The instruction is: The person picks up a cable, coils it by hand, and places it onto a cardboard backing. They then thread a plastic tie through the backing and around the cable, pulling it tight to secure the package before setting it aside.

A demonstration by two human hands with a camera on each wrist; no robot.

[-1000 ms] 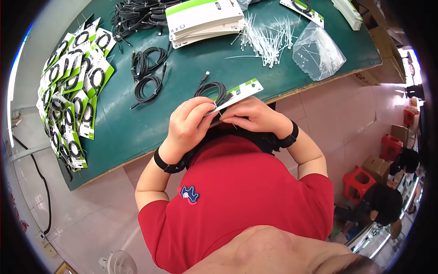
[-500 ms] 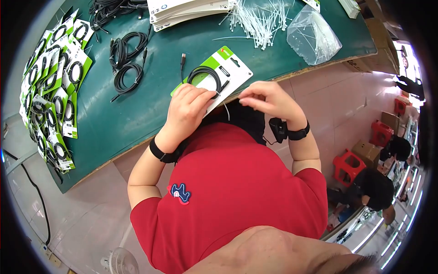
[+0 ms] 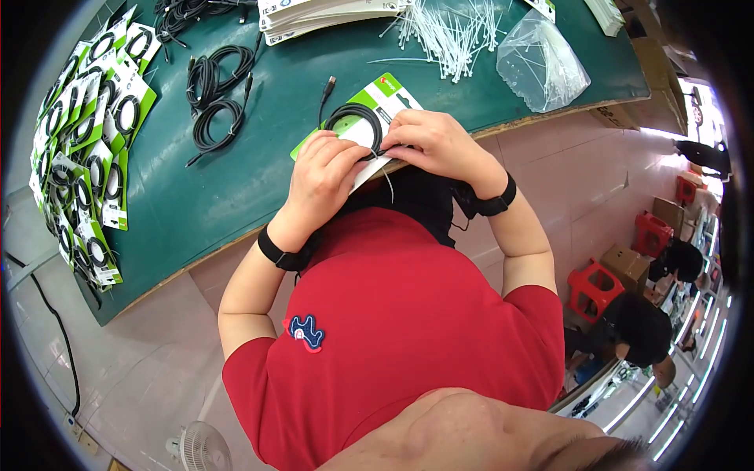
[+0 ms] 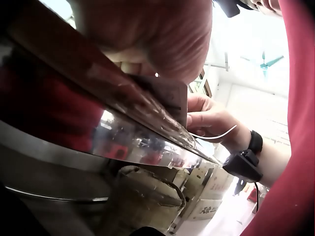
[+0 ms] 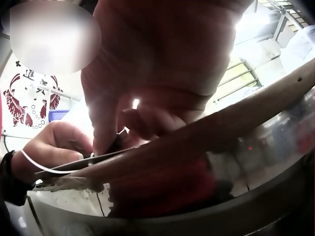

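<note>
Fingers of left hand [image 3: 320, 179] and right hand [image 3: 434, 144] pinching card [image 3: 382, 90], coiled cable [image 3: 355, 119] half-hidden.

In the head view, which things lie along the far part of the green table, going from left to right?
Pile of packed cable cards → loose black cable coils → stack of white cards → white cable ties → clear plastic bag.

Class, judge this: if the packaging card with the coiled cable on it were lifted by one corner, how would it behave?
The card looks thin, so it would probably flex. The coiled cable likely weighs it down on that side, and its loose plug end may dangle.
</note>
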